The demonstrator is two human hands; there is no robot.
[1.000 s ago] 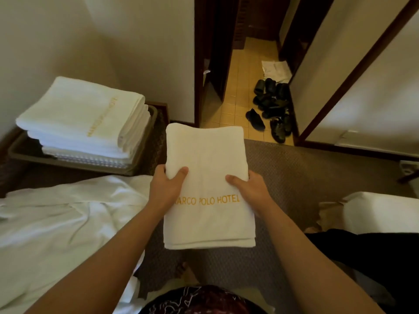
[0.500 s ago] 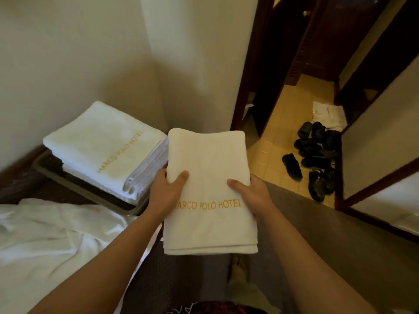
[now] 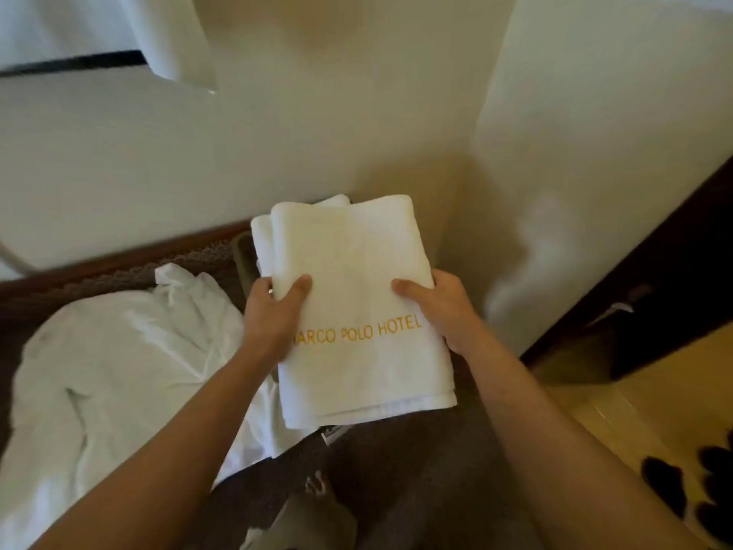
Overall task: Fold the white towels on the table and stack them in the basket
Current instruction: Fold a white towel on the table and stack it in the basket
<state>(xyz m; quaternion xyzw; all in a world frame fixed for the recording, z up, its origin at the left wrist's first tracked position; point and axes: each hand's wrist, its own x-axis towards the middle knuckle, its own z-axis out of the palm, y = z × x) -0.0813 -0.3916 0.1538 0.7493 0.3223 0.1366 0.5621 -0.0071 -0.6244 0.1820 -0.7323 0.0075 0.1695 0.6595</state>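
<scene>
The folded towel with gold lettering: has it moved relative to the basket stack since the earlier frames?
Yes. The folded towel, held by the left hand and right hand, was right of the towel stack; now it is over the stack, hiding most of it.

Left hand point(image 3: 273, 311) and right hand point(image 3: 448, 311) hold folded towel point(image 3: 357, 303) above stacked towels point(image 3: 261, 236).

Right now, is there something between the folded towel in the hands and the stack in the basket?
Nothing visible. The folded towel, held by left hand and right hand, hovers directly over the stack; the basket is mostly hidden.
</scene>
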